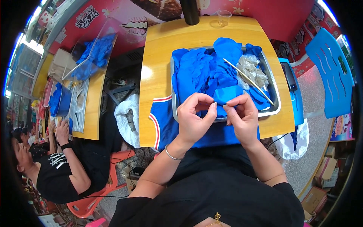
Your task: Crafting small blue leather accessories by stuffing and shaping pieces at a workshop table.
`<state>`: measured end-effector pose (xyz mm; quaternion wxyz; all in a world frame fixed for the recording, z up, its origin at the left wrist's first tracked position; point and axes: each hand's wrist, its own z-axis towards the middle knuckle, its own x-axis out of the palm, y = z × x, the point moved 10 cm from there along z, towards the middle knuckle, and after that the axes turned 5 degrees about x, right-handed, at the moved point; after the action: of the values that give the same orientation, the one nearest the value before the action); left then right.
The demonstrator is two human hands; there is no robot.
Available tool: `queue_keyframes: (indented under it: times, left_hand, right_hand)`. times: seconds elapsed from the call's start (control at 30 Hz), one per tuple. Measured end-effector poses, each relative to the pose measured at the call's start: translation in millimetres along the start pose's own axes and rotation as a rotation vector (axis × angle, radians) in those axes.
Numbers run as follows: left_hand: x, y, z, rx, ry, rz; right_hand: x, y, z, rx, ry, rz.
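Note:
Both of my hands are raised over the near edge of a metal tray [279, 102]. My left hand [196, 118] has thumb and forefinger pinched together on the edge of a small blue fabric piece [228, 94]. Close beside it, my right hand [242, 120] pinches the same piece, its other fingers curled in. Piles of blue fabric pieces [193, 72] fill the tray's left and middle. At its right lie a crumpled clear plastic bag [250, 70] and a thin wooden stick [247, 80] slanting across it. A blue garment with white and red trim [165, 117] lies under the tray's near side.
The tray stands on a yellow wooden table [159, 49] with a clear plastic cup [224, 17] at its far edge. A blue chair [331, 75] is at the right. White bags [128, 119] flank the table. A co-worker [56, 166] sits at another table on the left.

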<state>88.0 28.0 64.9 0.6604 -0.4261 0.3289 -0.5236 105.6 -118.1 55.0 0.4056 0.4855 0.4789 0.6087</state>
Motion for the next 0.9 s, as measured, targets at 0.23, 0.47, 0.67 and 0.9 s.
queue_keyframes:
  times: [0.23,0.47,0.67,0.9]
  left_hand:
    - [0.2,10.4,-1.0,-0.057,0.040,-0.060]
    - [15.5,31.5,-8.9,-0.297,0.124,-0.558]
    - [13.7,34.4,-8.4,-0.312,0.102,-0.510]
    - [11.1,15.7,-2.8,-0.082,0.173,-0.299]
  right_hand:
    - [5.6,2.1,-3.1,-0.058,0.020,-0.056]
    - [17.8,-52.6,-4.4,0.584,0.064,0.867]
    - [12.3,-33.6,4.6,0.381,0.136,0.485]
    - [3.7,-25.6,9.9,0.301,0.073,0.174]
